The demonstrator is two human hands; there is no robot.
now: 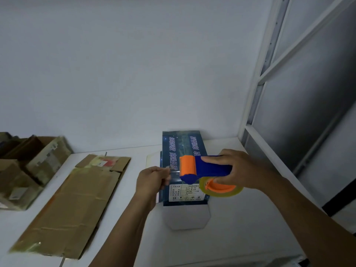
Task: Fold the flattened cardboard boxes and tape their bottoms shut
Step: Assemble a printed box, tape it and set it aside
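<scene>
A dark blue printed box [180,147] stands on the white table [240,234], with a white flap [187,216] lying out toward me. Above it my right hand [244,168] grips the blue handle of a tape dispenser [208,170] with an orange roller and a clear tape roll [221,189]. My left hand [152,179] pinches the clear tape end [173,170] just left of the roller. A flattened brown cardboard box [73,205] lies on the table to the left.
Open brown cartons [28,166] crowd the table's far left. A white wall runs behind the table. A framed grey partition [300,105] stands on the right.
</scene>
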